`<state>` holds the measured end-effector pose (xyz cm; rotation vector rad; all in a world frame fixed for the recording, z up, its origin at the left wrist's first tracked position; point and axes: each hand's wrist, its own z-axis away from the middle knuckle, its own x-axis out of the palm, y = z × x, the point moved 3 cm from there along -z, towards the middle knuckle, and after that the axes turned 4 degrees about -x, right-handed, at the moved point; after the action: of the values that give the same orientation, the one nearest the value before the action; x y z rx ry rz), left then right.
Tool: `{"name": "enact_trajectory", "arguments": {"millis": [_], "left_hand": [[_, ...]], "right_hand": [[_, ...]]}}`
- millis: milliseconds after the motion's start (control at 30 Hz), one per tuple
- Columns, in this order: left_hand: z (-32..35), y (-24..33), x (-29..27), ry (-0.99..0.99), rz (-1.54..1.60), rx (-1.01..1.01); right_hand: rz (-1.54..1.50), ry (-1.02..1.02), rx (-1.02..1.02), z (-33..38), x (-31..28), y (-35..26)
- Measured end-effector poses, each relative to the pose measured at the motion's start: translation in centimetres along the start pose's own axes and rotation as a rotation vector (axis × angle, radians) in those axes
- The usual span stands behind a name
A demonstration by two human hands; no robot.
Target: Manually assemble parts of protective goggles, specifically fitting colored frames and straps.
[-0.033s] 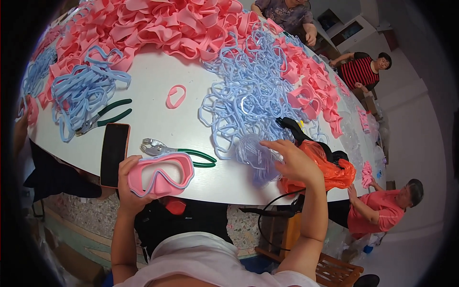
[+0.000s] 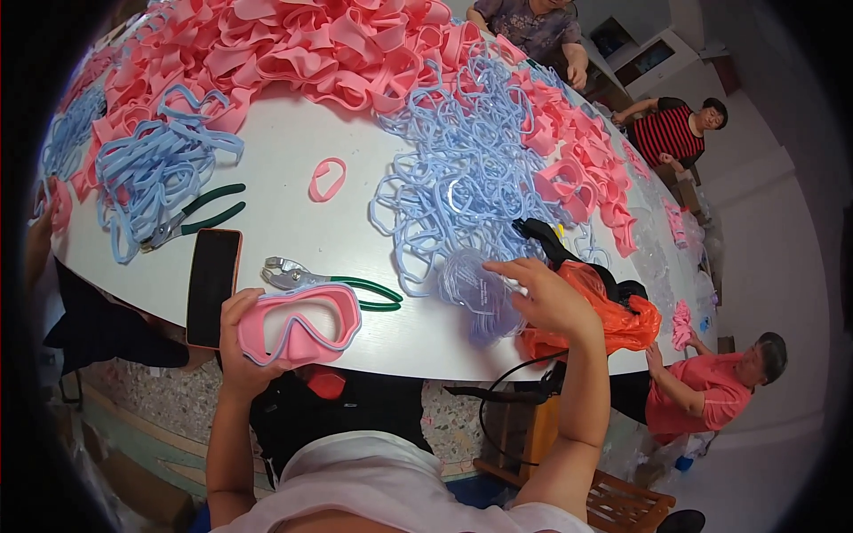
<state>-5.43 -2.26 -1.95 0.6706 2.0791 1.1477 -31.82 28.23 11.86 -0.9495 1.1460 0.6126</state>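
Observation:
My left hand (image 2: 242, 342) is closed around a pink diving mask frame (image 2: 309, 347) with a light blue rim, held over the table's near edge. The frame's eye opening shows the white table through it. To the right, my right hand (image 2: 558, 300) reaches over a stack of clear plastic lenses (image 2: 474, 289), its fingers bent at the stack's right edge. A whitish glint shows between thumb and fingers, apparently the edge of a lens. Just beyond the mask frame lie pliers (image 2: 286, 274) with green handles.
A dark-screened phone (image 2: 213, 284) and second pliers (image 2: 213, 213) lie left. Blue rims (image 2: 471, 169) are heaped mid-right, more blue strips (image 2: 160, 160) at left, pink skirts (image 2: 302, 53) behind. An orange plastic bag (image 2: 613, 311) sits right. Other people work around the table.
The fingers of my right hand have drawn in at the edge of the lens stack, and a whitish glint now shows between them. My left hand and the mask frame stay in place.

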Motion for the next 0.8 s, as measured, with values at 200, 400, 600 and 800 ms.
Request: {"name": "enact_trajectory", "arguments": {"millis": [200,400,600,800], "left_hand": [[0.2,-0.1,0.1,-0.007,0.027,0.005],[0.2,0.0,-0.1,-0.022,0.057,0.000],[0.3,-0.4,-0.3,-0.009,0.106,0.057],[0.6,-0.6,-0.6,-0.008,0.114,0.058]], "right_hand": [[0.014,-0.025,0.443,-3.6,0.3,0.1],[-0.038,0.008,0.469,-4.5,0.3,2.7],[-0.074,-0.065,0.489,-5.5,-0.3,2.2],[0.219,-0.032,0.467,-6.0,-0.4,0.4]]}}
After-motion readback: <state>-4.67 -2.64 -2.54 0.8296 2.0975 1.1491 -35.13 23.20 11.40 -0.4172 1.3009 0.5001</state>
